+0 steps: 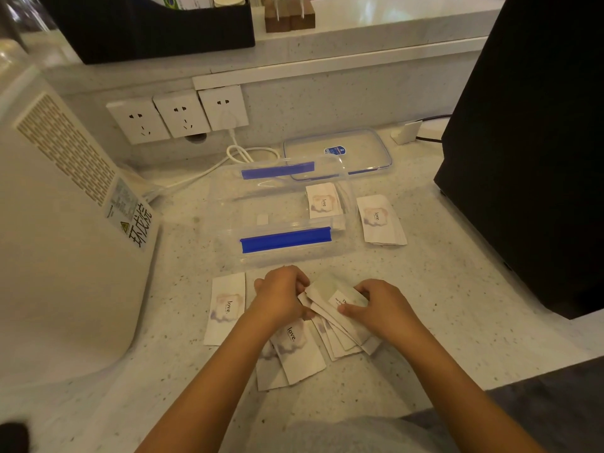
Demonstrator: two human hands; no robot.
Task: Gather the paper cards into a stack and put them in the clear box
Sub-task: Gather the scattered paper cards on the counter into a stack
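We hold a fanned bunch of paper cards [336, 308] between both hands over the speckled counter [441, 289]: our left hand [281, 294] is curled around its left edge, our right hand [376, 305] pinches the right side with the thumb on top. More cards [300, 351] lie loose under our wrists, and a single card [225, 308] printed "love." lies just to the left. The clear box [281, 217] with blue clips sits open just beyond our hands, one small stack [323, 201] already inside at its right end. Another stack [380, 220] rests on the counter just beside the box on the right. The box lid [336, 152] lies behind it, near a white cable [242, 155] plugged into the wall sockets [178, 114]. A white appliance [65, 223] crowds the left, a black unit [529, 142] the right.
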